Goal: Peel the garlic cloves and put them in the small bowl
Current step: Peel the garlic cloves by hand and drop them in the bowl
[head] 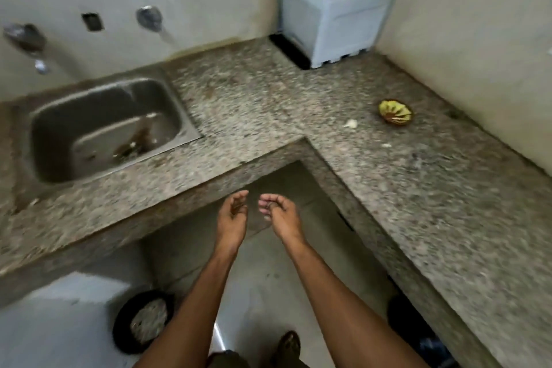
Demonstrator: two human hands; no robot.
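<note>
Both hands, left [233, 212] and right [276, 210], hang loosely curled and empty before the counter [418, 188]; better step right to the garlic [351, 123] beside the bowl [395, 112], then pinch one clove.

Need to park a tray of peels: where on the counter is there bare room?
Widest bare patch: the counter between the sink and the white box. The near right run, this side of the small white bit, is also bare. Busiest spot: around the small bowl and the garlic beside it. Both hands hang off the counter.
</note>
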